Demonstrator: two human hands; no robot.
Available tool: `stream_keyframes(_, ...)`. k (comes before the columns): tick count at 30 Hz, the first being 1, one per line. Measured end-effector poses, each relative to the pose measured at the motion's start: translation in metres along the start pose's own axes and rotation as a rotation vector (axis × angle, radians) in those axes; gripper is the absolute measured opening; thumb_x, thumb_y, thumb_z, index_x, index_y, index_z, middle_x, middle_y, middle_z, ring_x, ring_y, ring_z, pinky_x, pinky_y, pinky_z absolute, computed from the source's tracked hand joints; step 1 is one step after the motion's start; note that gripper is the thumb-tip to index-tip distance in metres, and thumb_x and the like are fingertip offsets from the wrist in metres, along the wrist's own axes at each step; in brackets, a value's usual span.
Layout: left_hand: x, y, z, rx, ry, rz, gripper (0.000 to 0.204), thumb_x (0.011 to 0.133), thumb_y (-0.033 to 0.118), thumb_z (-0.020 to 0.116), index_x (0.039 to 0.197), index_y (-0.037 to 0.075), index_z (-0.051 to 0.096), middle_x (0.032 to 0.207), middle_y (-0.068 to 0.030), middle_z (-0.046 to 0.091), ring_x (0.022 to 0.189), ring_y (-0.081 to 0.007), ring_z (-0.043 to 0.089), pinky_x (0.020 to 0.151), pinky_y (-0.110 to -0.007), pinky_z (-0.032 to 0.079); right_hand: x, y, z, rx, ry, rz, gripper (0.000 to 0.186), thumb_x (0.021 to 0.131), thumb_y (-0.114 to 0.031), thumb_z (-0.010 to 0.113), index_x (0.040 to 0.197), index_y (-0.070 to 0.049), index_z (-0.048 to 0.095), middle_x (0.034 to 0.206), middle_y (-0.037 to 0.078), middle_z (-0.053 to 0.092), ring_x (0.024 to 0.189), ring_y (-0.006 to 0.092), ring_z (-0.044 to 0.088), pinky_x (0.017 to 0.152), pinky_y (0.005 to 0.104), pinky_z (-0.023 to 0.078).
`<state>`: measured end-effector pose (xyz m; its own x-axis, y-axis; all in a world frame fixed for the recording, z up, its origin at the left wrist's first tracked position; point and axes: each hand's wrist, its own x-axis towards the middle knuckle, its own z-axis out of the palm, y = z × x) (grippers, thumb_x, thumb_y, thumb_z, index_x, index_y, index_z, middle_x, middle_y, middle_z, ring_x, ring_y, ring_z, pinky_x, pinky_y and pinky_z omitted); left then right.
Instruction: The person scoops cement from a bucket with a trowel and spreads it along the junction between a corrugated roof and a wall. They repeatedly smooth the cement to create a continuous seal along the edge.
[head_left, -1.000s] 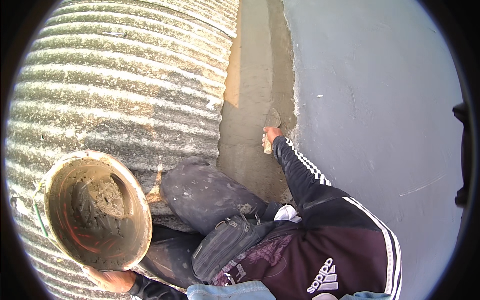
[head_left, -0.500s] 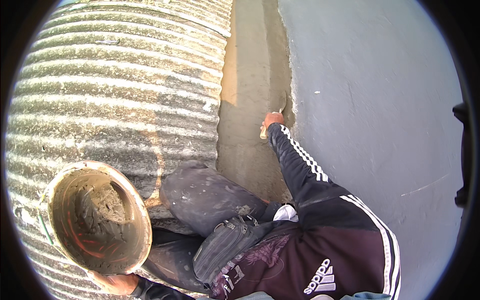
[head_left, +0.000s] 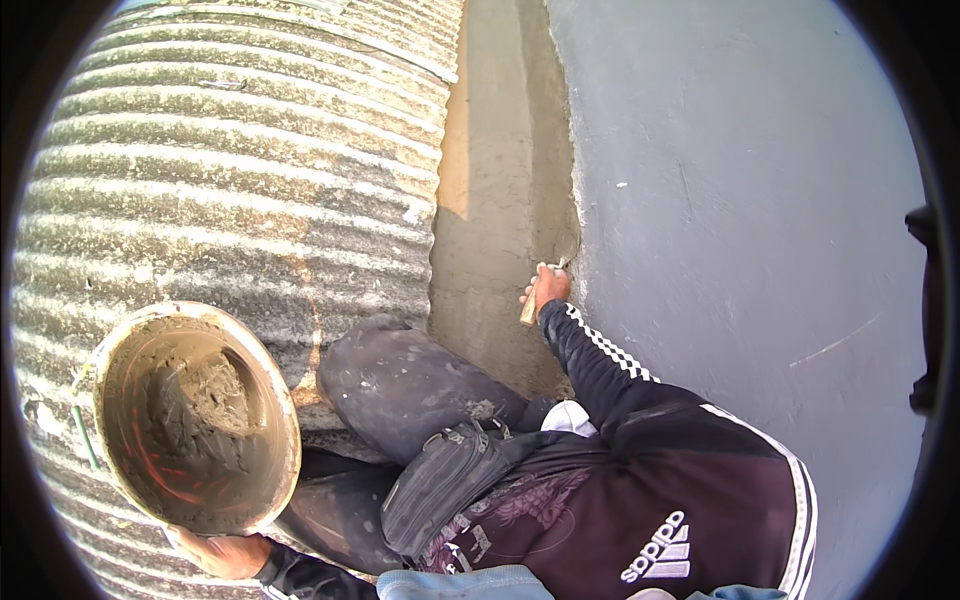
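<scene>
My right hand [head_left: 550,286] is closed round the wooden handle of a trowel [head_left: 528,312]. Its thin blade lies against the wet grey mortar strip [head_left: 553,150] where that meets the smooth grey wall [head_left: 720,200]. At lower left, a round basin [head_left: 284,400] tilts toward me beside my knee. Wet mortar [head_left: 213,392] is heaped inside it and smeared round its walls. My left hand [head_left: 225,555] grips the basin's near lower edge; some fingers are hidden beneath it.
A corrugated roof sheet [head_left: 250,180] fills the left side, its wavy edge bordering the mortared channel [head_left: 490,180]. My bent knee [head_left: 400,380] and a dark waist bag [head_left: 440,490] are close to the basin. A short green strip [head_left: 84,438] is at the basin's left.
My right hand and the trowel have come nearer to me along the wall's foot. The basin has shifted slightly upward in view, still held by my left hand.
</scene>
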<state>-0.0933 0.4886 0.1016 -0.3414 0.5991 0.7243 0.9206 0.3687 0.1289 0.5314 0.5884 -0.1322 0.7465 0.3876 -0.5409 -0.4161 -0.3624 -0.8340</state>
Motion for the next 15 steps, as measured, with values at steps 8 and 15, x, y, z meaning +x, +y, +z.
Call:
stream_keyframes(8, 0.004, 0.007, 0.000, -0.151, -0.032, -0.151, 0.044, 0.105, 0.024, 0.049, 0.142, 0.001, 0.056, 0.140, -0.0238, 0.059, 0.125, -0.0391, 0.058, 0.105, -0.045, 0.046, -0.016, 0.050, 0.001, -0.352, -0.040, -0.024, 0.032, 0.095, -0.023, 0.062, 0.116, 0.000, 0.051, 0.076, 0.014, 0.061, 0.052, 0.0288, 0.063, 0.043, 0.0477, 0.055)
stream_keyframes(15, 0.004, 0.007, 0.000, -0.100, 0.006, -0.026, 0.043, 0.106, 0.024, 0.046, 0.141, 0.000, 0.057, 0.140, -0.0237, 0.059, 0.125, -0.0396, 0.058, 0.106, -0.044, 0.046, 0.023, -0.013, 0.025, -0.397, 0.093, -0.088, 0.026, 0.095, -0.018, 0.063, 0.106, 0.006, 0.060, 0.081, 0.020, 0.067, 0.062, 0.0329, 0.070, 0.049, 0.0497, 0.058)
